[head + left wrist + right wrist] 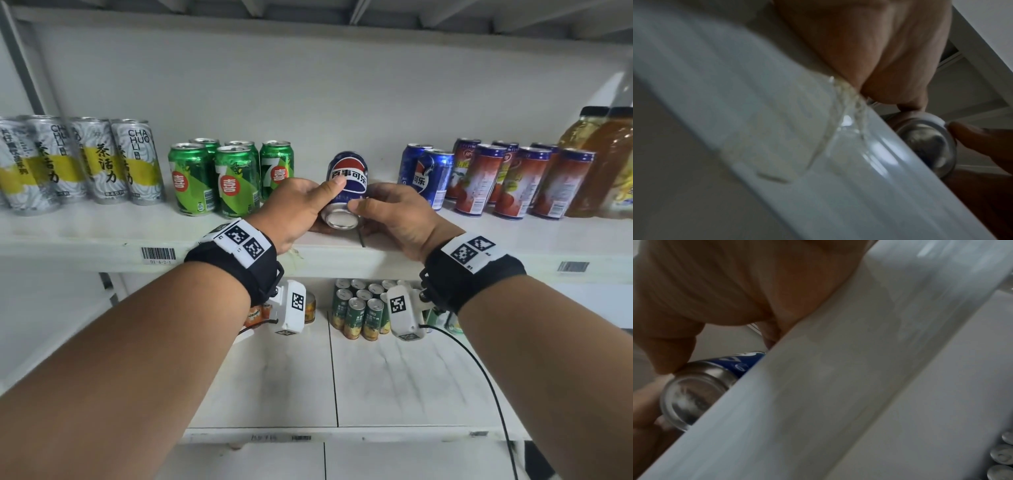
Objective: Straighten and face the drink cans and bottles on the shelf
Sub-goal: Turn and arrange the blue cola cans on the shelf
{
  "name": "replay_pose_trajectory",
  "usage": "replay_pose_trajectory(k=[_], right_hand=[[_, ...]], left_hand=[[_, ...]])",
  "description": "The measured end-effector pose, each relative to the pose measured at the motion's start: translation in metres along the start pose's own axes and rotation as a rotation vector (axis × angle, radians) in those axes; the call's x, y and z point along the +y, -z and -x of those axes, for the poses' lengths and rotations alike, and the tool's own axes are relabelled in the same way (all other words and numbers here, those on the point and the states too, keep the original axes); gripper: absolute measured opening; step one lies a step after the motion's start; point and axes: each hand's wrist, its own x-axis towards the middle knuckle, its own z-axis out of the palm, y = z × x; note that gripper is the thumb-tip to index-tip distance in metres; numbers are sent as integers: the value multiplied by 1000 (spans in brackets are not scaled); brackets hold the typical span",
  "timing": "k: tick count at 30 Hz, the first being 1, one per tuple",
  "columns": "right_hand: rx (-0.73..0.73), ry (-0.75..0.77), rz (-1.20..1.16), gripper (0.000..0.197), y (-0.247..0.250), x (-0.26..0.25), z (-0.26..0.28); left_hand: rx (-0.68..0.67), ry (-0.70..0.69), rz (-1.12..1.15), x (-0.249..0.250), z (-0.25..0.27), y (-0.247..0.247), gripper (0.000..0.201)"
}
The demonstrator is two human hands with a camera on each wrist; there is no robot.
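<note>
I have the blue cola can [346, 192] at the centre of the head view, tipped with its shiny concave base toward me, just above the front edge of the shelf [102, 236]. My left hand [291, 212] wraps its side, thumb lying across the label; my right hand [394, 216] pinches the base rim with the thumb on top. The wrist views are blurred, so I cannot say how the fingers underneath lie.

I judge it a smooth, thin-walled metal cylinder, stiff if full and easily dented if empty; I cannot tell its weight. The painted wall will slip under turning, so I would hold the mid-body, not the rims, and set it upright with the logo forward, in the gap between the green cans [222, 178] at centre left and the other blue cans [428, 174] at centre right.
</note>
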Motion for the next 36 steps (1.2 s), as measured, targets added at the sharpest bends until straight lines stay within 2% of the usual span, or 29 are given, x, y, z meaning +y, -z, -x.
replay_pose_trajectory(k=[2, 4, 6, 8, 13, 16, 19, 26, 30, 33, 36], right_hand=[[22, 34, -22, 55, 0, 0, 0], [49, 73, -28, 43, 0, 0, 2], [71, 119, -4, 34, 0, 0, 3], [84, 165, 26, 32, -1, 1, 5], [65, 258, 47, 48, -1, 2, 7], [54, 264, 56, 54, -1, 3, 7], [33, 263, 36, 58, -2, 4, 8], [55, 278, 47, 34, 1, 6, 3], [88, 241, -34, 31, 2, 5, 0], [102, 237, -33, 10, 1, 5, 0], [131, 241, -42, 15, -2, 5, 0]], left_hand=[[-2, -30, -40, 0, 2, 2, 59], [-19, -51, -49, 2, 6, 2, 41], [-59, -78, -61, 4, 11, 2, 36], [-72, -122, -109, 6, 16, 0, 40], [-33, -260, -268, 6, 19, -2, 55], [-26, -293, -345, 3, 15, -2, 65], [-10, -307, -381, 0, 9, -1, 66], [-42, -294, -396, -5, 1, 0, 71], [-61, -298, -377, -8, -3, 1, 72], [-65, -298, -376, -8, -4, 1, 73], [-65, -299, -373, -9, -5, 0, 72]])
